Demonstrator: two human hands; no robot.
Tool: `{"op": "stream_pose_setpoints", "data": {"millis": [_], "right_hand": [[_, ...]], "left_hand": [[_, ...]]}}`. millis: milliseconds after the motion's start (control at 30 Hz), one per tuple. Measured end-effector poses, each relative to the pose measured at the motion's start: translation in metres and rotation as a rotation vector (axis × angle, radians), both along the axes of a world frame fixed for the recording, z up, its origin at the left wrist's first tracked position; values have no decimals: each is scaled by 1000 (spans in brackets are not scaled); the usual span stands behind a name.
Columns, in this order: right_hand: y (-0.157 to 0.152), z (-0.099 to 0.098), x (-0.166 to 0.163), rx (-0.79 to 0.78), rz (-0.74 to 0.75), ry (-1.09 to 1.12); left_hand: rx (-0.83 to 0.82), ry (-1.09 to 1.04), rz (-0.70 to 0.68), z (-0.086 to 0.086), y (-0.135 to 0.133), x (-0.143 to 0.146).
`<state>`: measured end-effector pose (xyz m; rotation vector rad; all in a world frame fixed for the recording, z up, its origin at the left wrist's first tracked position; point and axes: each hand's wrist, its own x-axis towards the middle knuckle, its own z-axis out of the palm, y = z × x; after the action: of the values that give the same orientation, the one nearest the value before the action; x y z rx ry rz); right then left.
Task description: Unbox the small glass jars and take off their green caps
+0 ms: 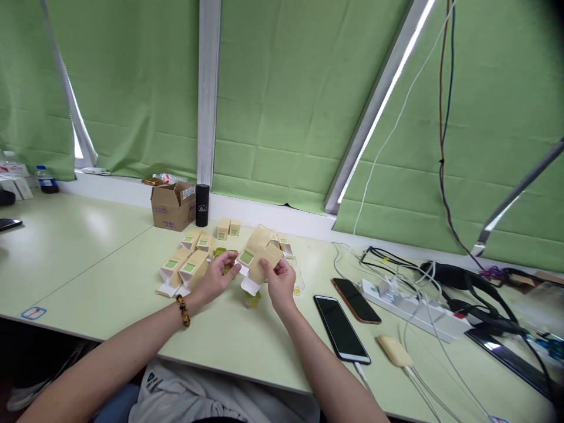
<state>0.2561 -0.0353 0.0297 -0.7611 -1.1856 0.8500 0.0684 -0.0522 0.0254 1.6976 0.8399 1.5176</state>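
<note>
**Both hands on a small carton above the counter**

The left hand [217, 276] and the right hand [279, 282] are raised a little over the pale green counter [229, 338], each closed on one tan carton [258, 258] with a green square label. The left fingers curl round its lower left corner; the right thumb and fingers pinch its right end. The carton is tilted, and a white flap hangs open from its underside. The left wrist wears a bead bracelet [183, 310].

Directly below the carton a small jar [252, 299] stands on the counter (its contents look yellowish, though it is too small to be sure). Something green shows behind the left fingers; I cannot tell what it is.

Behind the hands lie more cartons [189, 267] of the same kind, some with open white flaps. Farther back stand a brown cardboard box [173, 207] and, just beside it, a black cylinder [202, 205].

To the right of the right forearm two phones [341, 328] lie side by side, with a power strip [414, 305] and tangled cables beyond them.
</note>
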Motion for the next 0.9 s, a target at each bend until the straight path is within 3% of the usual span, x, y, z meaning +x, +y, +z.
{"op": "stream_pose_setpoints", "data": {"millis": [100, 200, 300, 500, 800, 900], "right_hand": [[-9, 3, 2, 303, -194, -229], [-13, 3, 6, 641, -297, -483], [-10, -5, 10, 796, -355, -619], [3, -15, 15, 886, -409, -675], [3, -5, 20, 842, -391, -613], [-1, -1, 17, 748, -309, -563]], "left_hand": [[145, 106, 182, 5, -2, -3], [351, 155, 283, 10, -5, -8], [511, 198, 357, 9, -2, -13], [656, 318, 487, -6, 9, -21], [730, 364, 438, -4, 7, -22], [622, 286, 362, 2, 2, -15]]}}
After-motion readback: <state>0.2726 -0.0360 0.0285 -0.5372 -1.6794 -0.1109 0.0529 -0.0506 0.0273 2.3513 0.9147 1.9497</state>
